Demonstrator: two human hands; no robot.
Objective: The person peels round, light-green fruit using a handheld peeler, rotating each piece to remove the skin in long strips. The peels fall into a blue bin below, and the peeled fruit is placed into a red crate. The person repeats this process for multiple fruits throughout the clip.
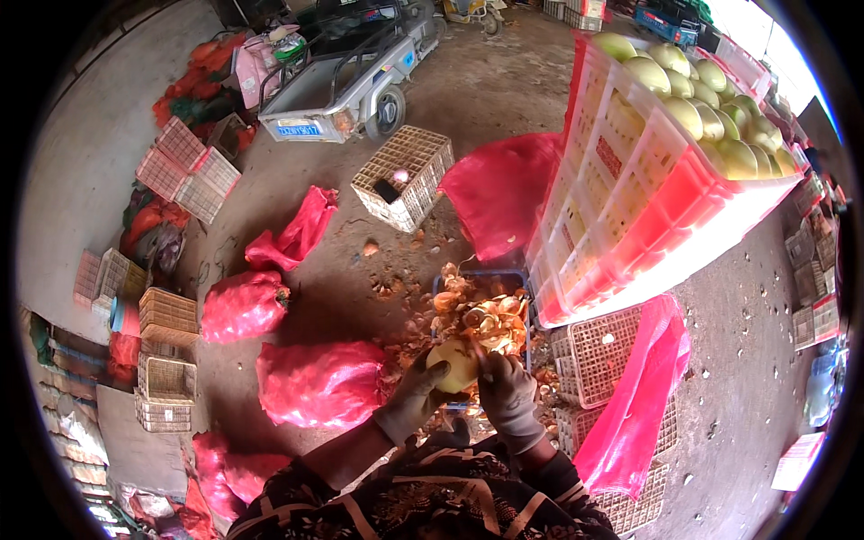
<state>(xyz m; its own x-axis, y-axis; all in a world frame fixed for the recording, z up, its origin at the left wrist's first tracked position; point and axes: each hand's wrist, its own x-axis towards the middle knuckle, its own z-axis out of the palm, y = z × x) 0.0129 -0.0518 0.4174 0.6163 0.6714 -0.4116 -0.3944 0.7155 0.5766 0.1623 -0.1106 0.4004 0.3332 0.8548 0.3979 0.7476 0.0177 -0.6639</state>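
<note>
Scrap-strewn brown floor (pixel 342 301) surrounds you as your gloved left hand (pixel 411 396) grasps a pale, round onion (pixel 454 364) above peelings (pixel 498 322) in a blue crate (pixel 508 274). Your gloved right hand (pixel 510 398) curls at the onion's right side, its exact hold impossible to tell, while a red sack (pixel 319 384) lies left of your grip.

We've got one round onion (pixel 453 367), pale yellow and largely bare, brownish marks showing near its top, and it's up off the ground, cupped in our gloved left hand (pixel 412 393), its right side close by our right hand (pixel 509 396)!
</note>
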